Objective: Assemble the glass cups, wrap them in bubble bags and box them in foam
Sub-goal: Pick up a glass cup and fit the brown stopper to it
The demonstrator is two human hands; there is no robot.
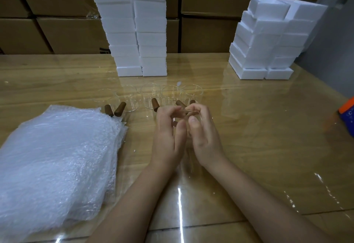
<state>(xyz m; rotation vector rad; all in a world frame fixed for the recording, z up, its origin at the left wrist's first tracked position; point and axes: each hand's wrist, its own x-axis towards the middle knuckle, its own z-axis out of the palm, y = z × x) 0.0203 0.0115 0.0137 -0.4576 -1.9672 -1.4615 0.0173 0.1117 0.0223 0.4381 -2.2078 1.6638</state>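
Both of my hands meet at the middle of the table around one clear glass cup [184, 118]. My left hand [168, 133] curls round its left side and my right hand [203, 131] grips its right side, fingertips over the rim. Behind them stands a row of several clear glass cups [151, 95] with brown wooden handles [154, 104] pointing toward me. A thick pile of bubble bags [55, 158] lies at the left. Two tall stacks of white foam boxes [134, 31] rise at the back centre.
Another stack of white foam boxes [268, 39] stands at the back right. Cardboard cartons [57, 12] line the wall behind the glossy wooden table [258, 127]. An orange and blue object [347, 112] pokes in at the right edge.
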